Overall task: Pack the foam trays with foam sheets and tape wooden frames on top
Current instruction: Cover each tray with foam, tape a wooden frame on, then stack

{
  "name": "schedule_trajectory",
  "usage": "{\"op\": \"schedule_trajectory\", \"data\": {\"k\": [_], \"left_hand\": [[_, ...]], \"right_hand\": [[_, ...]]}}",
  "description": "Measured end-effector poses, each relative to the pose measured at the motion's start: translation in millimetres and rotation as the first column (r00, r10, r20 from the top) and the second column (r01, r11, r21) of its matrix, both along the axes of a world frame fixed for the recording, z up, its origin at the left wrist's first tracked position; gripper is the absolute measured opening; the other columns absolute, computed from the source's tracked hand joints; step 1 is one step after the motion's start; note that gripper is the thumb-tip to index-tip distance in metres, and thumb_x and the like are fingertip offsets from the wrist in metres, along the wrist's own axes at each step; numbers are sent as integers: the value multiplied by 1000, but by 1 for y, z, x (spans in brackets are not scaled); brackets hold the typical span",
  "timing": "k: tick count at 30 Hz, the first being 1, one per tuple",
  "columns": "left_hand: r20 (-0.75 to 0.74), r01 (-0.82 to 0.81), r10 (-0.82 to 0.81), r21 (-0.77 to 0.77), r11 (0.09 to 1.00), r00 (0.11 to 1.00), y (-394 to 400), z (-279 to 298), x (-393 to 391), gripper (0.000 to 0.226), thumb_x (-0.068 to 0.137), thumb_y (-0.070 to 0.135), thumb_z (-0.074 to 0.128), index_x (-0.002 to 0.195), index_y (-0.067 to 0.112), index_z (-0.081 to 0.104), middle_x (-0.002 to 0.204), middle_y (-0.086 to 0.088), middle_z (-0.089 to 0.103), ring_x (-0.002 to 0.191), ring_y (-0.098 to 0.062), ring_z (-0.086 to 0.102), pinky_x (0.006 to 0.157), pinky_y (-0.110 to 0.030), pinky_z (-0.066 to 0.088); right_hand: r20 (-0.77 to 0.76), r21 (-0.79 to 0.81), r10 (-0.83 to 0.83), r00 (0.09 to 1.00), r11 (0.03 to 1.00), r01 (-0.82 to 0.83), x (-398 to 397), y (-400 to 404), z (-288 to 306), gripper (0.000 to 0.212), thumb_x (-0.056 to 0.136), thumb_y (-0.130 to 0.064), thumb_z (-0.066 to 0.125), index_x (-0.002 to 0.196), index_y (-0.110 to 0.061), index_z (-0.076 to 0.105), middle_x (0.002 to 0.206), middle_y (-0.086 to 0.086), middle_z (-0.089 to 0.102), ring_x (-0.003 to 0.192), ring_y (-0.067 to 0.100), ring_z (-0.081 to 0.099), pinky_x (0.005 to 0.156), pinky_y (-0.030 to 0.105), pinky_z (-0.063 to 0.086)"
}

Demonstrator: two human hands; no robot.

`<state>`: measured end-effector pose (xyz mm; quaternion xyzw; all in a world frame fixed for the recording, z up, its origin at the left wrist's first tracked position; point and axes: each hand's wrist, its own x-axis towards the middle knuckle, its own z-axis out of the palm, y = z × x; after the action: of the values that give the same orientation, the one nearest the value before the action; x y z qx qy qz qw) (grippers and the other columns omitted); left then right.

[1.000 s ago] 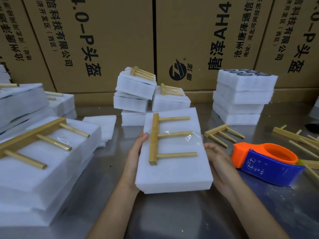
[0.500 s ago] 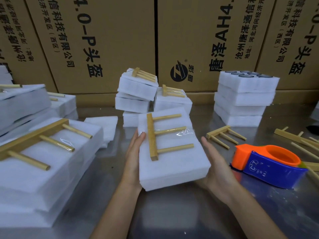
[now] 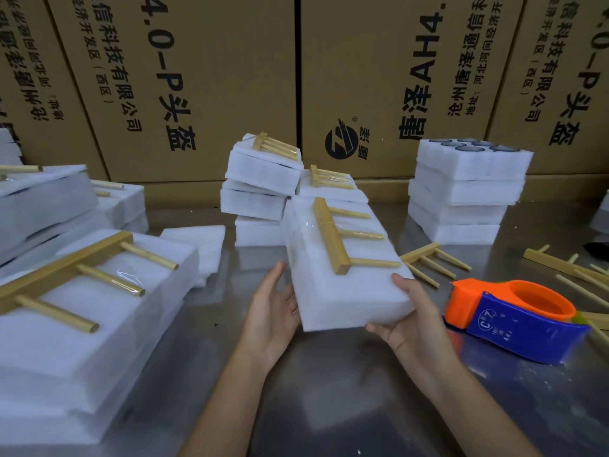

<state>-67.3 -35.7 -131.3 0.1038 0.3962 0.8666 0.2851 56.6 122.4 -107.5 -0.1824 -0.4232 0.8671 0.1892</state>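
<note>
Both hands, left hand (image 3: pixel 273 319) flat against its side and right hand (image 3: pixel 410 319) gripping its near corner, have lifted the taped foam pack (image 3: pixel 349 285) off the table (image 3: pixel 329 407), tilted now, likely finished and ready for stacking.

We note white foam trays (image 3: pixel 346 291), tan wooden frames (image 3: pixel 329 240), an orange-and-blue tape dispenser (image 3: pixel 517 319), brown cartons (image 3: pixel 204 77) with black lettering, and a grey worktop (image 3: pixel 346 390).

Two bare forearms, hands (no sleeves, gloves)
</note>
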Motion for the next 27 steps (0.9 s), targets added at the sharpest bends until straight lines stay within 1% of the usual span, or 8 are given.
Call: {"op": "schedule_trajectory", "data": {"k": [3, 6, 9, 13, 16, 19, 25, 27], "left_hand": [[65, -21, 24, -44, 999, 998, 2, -9, -9, 45, 90, 36, 58, 131, 18, 57, 127, -19, 65, 112, -32, 66, 96, -46, 50], [115, -1, 3, -23, 1000, 993, 0, -10, -20, 55, 89, 38, 58, 138, 15, 49, 125, -21, 65, 115, -35, 65, 99, -48, 48], [113, 36, -32, -33, 999, 993, 0, -13, -24, 58, 87, 38, 58, 138, 13, 49, 126, -22, 65, 117, -36, 63, 103, -48, 45], [119, 74, -72, -18, 997, 990, 0, -13, -24, 54, 90, 37, 55, 138, 11, 49, 126, -24, 64, 118, -37, 62, 102, -47, 46], [132, 72, -70, -12, 997, 989, 1, -12, -25, 55, 89, 36, 55, 137, 10, 49, 126, -24, 64, 120, -37, 61, 103, -46, 44], [126, 87, -84, -17, 996, 988, 2, -13, -26, 58, 86, 37, 57, 137, 10, 50, 126, -24, 64, 119, -37, 62, 106, -46, 43], [146, 163, -163, 17, 987, 976, 1, -16, -32, 58, 88, 40, 55, 138, 9, 51, 131, -26, 60, 121, -39, 60, 113, -48, 35], [156, 166, -167, 22, 986, 973, 1, -16, -32, 58, 89, 39, 55, 137, 9, 51, 131, -27, 60, 121, -39, 60, 111, -48, 37]], "right_hand": [[65, 147, -282, 957, 952, 270, -2, 2, 1, 45, 80, -28, 74, 121, -15, 62, 108, 5, 71, 96, 22, 69, 66, 39, 56], [-125, 394, -467, 876, 787, 475, -7, 8, 20, 44, 84, -31, 71, 127, -30, 61, 104, -9, 72, 84, 3, 70, 56, 23, 55], [-258, 536, -536, 804, 613, 581, -26, 31, 53, 62, 85, -41, 68, 142, -34, 46, 125, -13, 59, 104, 1, 62, 83, 28, 57], [-270, 848, -609, 746, 217, 484, -70, 84, 103, 73, 87, -50, 61, 151, -31, 30, 133, 0, 42, 113, 13, 46, 91, 28, 40], [-174, 944, -654, 736, 103, 314, -110, 127, 126, 74, 89, -51, 57, 153, -29, 27, 141, 12, 39, 126, 34, 46, 100, 39, 39], [-21, 962, -674, 739, 187, 198, -144, 158, 119, 74, 88, -51, 58, 152, -25, 29, 141, 15, 40, 126, 38, 45, 102, 42, 39], [252, 609, -411, 876, 771, 186, -168, 184, 76, 64, 93, -33, 64, 147, -16, 36, 144, 8, 39, 121, 28, 43, 68, 34, 55], [313, 503, -337, 888, 852, 146, -167, 188, 61, 63, 95, -30, 62, 149, -15, 32, 148, 6, 33, 129, 28, 38, 69, 30, 53]]}}
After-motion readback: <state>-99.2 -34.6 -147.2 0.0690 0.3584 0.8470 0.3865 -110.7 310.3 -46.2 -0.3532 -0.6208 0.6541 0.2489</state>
